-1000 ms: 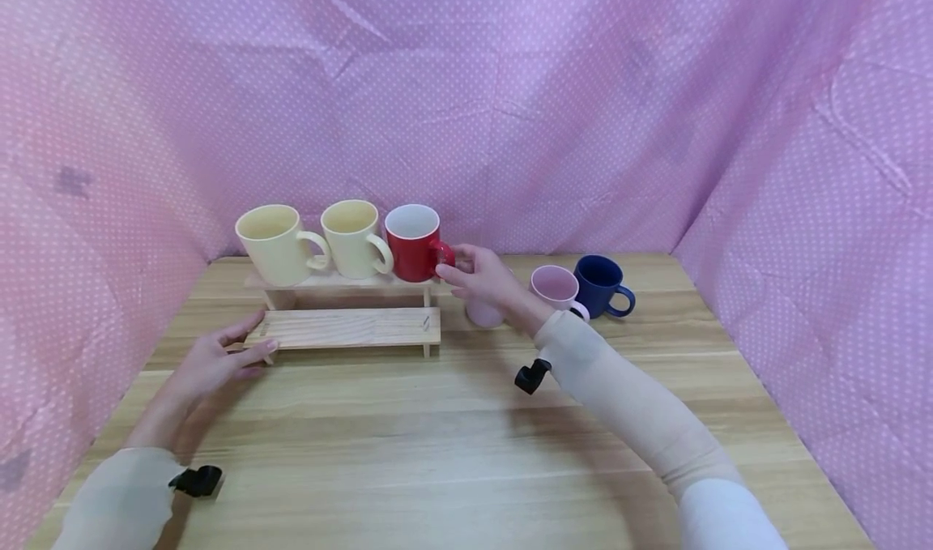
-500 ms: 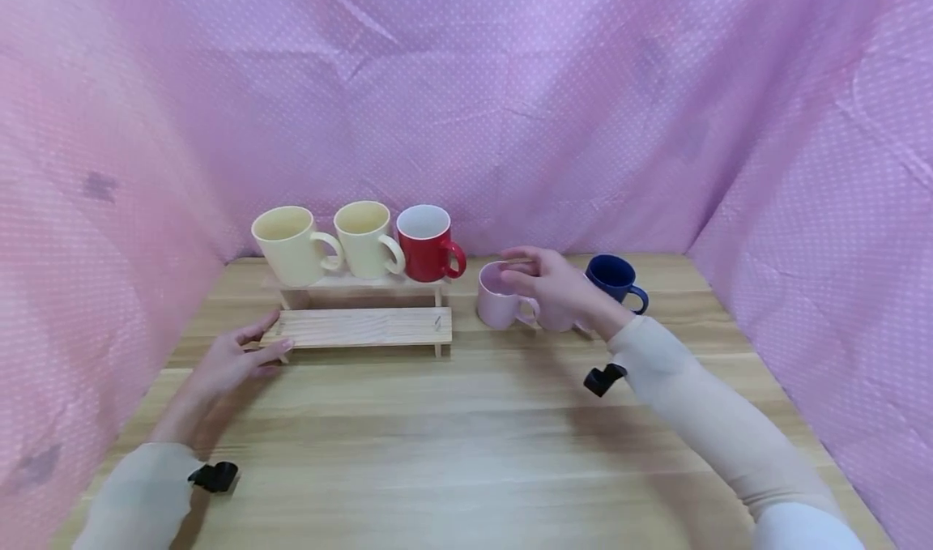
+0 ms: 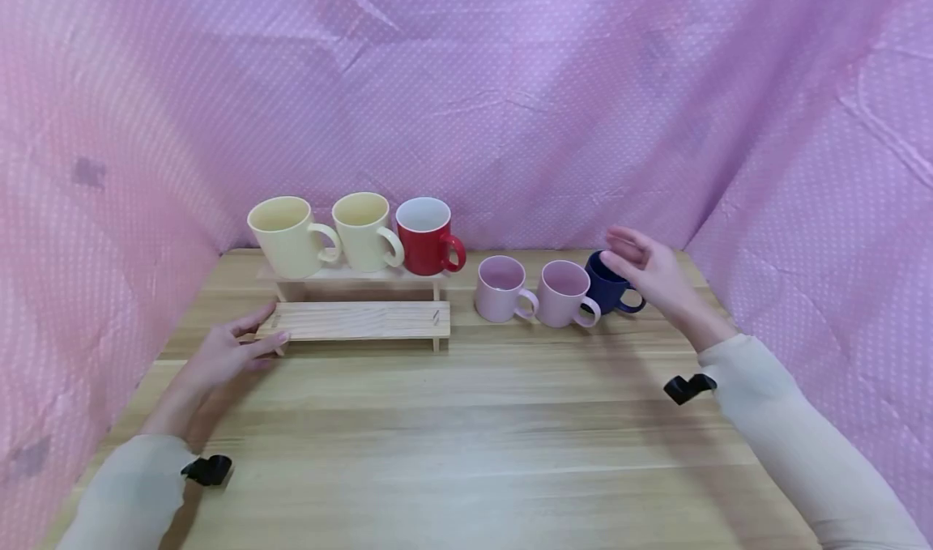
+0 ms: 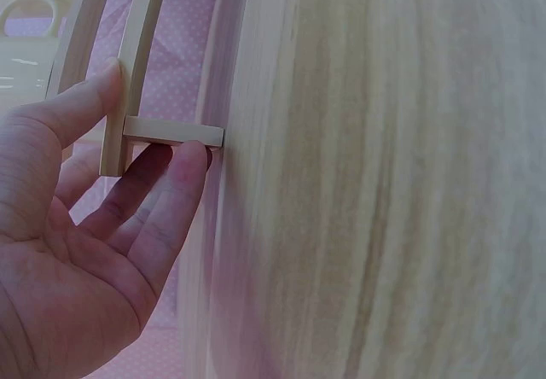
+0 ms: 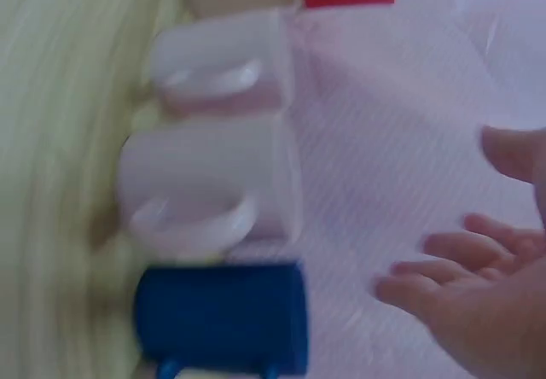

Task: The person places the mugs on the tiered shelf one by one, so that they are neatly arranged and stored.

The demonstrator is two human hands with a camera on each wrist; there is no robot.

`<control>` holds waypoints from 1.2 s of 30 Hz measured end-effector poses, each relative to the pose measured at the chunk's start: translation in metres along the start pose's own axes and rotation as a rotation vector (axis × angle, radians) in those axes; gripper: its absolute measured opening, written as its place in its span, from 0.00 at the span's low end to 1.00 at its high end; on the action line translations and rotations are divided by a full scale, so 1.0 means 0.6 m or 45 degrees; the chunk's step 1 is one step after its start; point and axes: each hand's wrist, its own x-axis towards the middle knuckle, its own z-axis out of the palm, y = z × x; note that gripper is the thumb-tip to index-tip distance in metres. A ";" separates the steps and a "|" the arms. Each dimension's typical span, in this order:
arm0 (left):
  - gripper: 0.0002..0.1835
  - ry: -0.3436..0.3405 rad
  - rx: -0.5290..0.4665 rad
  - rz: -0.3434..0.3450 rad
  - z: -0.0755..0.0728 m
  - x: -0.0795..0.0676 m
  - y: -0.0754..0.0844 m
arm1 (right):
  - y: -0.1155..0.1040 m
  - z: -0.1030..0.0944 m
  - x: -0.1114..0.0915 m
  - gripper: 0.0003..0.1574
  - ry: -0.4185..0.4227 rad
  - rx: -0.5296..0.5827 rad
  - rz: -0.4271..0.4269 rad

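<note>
My left hand [image 3: 224,354] grips the left end of a two-tier wooden rack [image 3: 357,321]. In the left wrist view its thumb lies on the lower board and its fingertips are against the rack's short leg [image 4: 175,131]. My right hand [image 3: 652,279] hovers by the navy mug [image 3: 607,289], fingers spread and holding nothing; the right wrist view shows a gap between hand and mug. Left of the navy mug stand two pink mugs, one nearer it [image 3: 561,300] and one farther left [image 3: 499,295].
On the rack's upper tier stand a large cream mug [image 3: 286,242], a smaller cream mug [image 3: 360,238] and a red mug [image 3: 423,246] with a white inside. A pink dotted curtain [image 3: 510,112] encloses the back and sides of the wooden table [image 3: 437,437].
My right hand has let go of the red mug's handle and moved right, past the pink mugs, to the navy mug. The left hand stays on the rack.
</note>
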 end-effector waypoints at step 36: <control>0.47 0.010 0.015 -0.028 0.001 -0.001 0.003 | 0.172 -0.023 -0.039 0.37 -0.097 -0.206 0.266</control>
